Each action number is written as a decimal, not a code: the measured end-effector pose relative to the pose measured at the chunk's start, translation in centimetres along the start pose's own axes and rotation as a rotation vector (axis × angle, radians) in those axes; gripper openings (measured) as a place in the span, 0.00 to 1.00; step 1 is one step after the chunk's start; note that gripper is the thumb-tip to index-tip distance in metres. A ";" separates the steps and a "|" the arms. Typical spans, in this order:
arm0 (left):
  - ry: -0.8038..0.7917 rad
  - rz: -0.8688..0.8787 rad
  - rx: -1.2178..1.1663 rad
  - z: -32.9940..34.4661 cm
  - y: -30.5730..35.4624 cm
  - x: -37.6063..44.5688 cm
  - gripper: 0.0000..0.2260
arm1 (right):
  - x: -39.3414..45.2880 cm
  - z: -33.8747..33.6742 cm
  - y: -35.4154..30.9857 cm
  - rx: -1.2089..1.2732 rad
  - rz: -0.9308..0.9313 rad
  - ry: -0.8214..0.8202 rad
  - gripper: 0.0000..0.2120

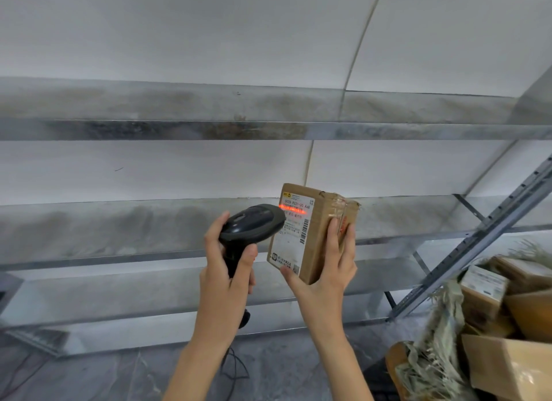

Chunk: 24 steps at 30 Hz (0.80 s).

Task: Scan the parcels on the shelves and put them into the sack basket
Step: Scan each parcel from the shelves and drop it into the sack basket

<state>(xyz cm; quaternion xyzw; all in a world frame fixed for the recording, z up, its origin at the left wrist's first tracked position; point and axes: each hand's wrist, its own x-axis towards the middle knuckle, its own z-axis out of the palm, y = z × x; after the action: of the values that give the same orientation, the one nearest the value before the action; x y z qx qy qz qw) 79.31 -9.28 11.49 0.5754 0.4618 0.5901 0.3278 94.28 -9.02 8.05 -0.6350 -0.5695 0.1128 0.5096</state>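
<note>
Parcel [310,230], a small brown cardboard box with a white shipping label facing the person, is held upright in mid-air in front of the metal shelves [179,128]. Right hand [331,260] grasps it from the side and below, fingers [332,236] spread over its taped face. Left hand [227,269] is clenched round the grip of a dark handheld scanner [254,224], whose head sits just beside the label; a red scan line falls across the upper part of the label. Step in hand, by my judgement: the scan itself. Whether the line covers the barcode properly cannot be confirmed, since part of the label is hidden behind the scanner head. Next move calls for carrying the parcel down and to the right to the sack basket [433,350], which already holds several boxes [484,293], so a free spot must be chosen. Shelf upright and diagonal brace [484,236] stand between the hands and the basket. Scanner cable [236,367] trails below the left forearm and could snag.
</note>
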 end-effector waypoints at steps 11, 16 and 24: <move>0.024 0.032 0.034 -0.1 -0.2 -0.2 0.23 | -0.1 0.0 -0.1 0.008 -0.004 -0.006 0.59; 0.010 0.033 0.022 0.4 -0.4 -0.3 0.22 | -0.2 -0.7 0.2 0.031 0.029 -0.018 0.59; -0.050 -0.010 -0.023 4.6 0.0 -0.4 0.23 | -0.9 -5.0 2.7 0.054 0.147 0.044 0.59</move>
<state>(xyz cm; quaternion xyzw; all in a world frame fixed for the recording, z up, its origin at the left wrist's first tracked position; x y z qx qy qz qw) 83.88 -8.90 10.97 0.5838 0.4494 0.5792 0.3489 99.26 -11.88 7.84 -0.6635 -0.5067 0.1515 0.5292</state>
